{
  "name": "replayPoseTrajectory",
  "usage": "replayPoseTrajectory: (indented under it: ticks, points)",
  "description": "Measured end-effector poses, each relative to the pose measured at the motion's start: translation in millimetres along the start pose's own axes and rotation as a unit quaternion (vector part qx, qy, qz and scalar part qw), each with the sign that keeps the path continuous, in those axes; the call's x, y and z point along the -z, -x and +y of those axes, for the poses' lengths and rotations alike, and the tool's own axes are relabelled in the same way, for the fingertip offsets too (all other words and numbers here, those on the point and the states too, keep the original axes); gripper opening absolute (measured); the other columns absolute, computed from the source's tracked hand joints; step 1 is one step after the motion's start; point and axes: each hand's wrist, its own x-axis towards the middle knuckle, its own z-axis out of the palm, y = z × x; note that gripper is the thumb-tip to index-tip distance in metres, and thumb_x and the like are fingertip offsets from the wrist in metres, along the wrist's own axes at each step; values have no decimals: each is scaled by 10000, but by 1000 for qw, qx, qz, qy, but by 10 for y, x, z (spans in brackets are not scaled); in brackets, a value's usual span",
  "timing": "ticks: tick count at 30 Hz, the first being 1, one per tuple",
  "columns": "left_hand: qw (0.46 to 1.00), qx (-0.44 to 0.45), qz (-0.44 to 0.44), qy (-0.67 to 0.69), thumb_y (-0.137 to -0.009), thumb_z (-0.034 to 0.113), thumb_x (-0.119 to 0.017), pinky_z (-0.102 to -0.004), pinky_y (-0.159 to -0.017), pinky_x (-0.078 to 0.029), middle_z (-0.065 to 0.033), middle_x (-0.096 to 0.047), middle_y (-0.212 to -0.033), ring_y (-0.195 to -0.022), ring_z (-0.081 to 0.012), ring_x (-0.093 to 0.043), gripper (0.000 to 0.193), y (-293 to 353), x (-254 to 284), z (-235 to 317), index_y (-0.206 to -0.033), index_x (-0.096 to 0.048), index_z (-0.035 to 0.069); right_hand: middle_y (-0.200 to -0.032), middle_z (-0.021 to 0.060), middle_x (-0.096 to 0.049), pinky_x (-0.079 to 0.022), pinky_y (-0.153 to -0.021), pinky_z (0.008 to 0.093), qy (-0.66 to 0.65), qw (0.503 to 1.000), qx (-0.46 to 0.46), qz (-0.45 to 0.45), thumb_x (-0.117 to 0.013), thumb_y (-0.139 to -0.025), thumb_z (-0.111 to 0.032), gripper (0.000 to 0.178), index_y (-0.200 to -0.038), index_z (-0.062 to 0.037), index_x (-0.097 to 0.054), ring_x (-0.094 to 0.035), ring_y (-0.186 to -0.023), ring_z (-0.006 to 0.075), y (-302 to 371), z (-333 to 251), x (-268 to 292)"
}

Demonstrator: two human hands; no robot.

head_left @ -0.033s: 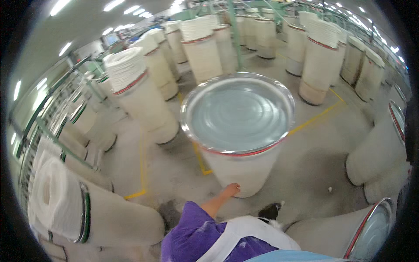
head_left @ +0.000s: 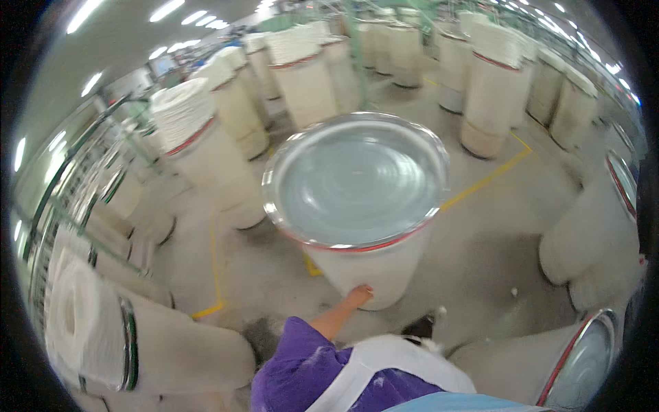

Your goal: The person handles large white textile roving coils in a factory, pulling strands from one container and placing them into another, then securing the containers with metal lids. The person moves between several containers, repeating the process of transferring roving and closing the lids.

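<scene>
Straight ahead stands a tall white can (head_left: 371, 268) with a shiny metal rim and a red band. Its top is a pale grey-blue disc with rings, and no fibre lies on it. My left hand (head_left: 358, 296), at the end of a purple sleeve, is in front of the can's lower wall. Its fingers look curled closed, and nothing shows in them. Whether the hand touches the wall I cannot tell. My right hand is out of view.
At the left, a can with a green band holds coiled white sliver (head_left: 72, 312). Several sliver-filled cans (head_left: 302, 75) stand beyond. A red-banded can (head_left: 528, 357) is near at the lower right, others farther right. Yellow lines (head_left: 487, 178) mark the grey floor.
The view has swung slightly right, so most things sit farther left. The can ahead covers more of the yellow line's corner. My left hand stays curled before the can.
</scene>
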Motion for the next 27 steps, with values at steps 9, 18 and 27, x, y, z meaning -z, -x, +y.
replayPoseTrajectory:
  ticks: [9,18,27]
  points:
    - [895,215,-372,-122,-851,178,-587,-481,-860,-505,-190,-651,-1102,-1024,-354,-626,230,-1029,-457,569,-1040,-680,86,-1092,139,-692,-528,-780,442,148,989,10,0,-585,-858,-216,322,-1141,-85,-665,-664,-985,325,-2188,-437,2267]
    - [875,230,-398,-154,-858,190,-585,-484,-810,-520,-186,-676,-1045,-952,-355,-655,239,-4579,-991,1349,-1031,-688,62,-1043,110,-711,-526,-803,352,-77,989,21,126,-636,-881,-218,343,-1172,-38,-661,-679,-891,226,-4606,-1801,4923]
    - [982,45,-101,-153,-873,263,-596,-447,-767,-523,-166,-701,-964,-878,-313,-678,282,-10060,-1306,3269,-1048,-689,63,-779,111,-697,-526,-664,370,-231,948,-126,178,-732,-754,-209,253,-915,-20,-681,-671,-735,236,-5550,-828,6142]
